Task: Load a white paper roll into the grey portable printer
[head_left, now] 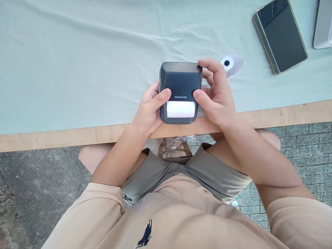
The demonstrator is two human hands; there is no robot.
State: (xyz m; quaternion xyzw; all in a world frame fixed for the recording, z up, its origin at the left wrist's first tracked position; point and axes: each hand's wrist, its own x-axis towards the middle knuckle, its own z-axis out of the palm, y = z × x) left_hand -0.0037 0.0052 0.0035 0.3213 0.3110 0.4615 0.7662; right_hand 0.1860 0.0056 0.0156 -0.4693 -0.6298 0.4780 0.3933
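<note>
A dark label printer (181, 81) marked NIIMBOT is held between my two hands, above the table's front edge. White label paper (181, 109) shows at its near end. My left hand (151, 107) grips the left side, thumb on top and the other fingers mostly hidden beneath. On the right side, my right hand (216, 90) has its thumb on the top face and its index fingertip at the far right corner. Beyond that hand lies a small white label roll (227, 63) with a dark core and a loose tail.
A smartphone (282, 36) with a dark screen lies at the right, and part of a silvery-grey object (324, 27) shows at the right edge. Pale green cloth (77, 69) covers the table behind a bare wooden edge (64, 138). My legs are under the table.
</note>
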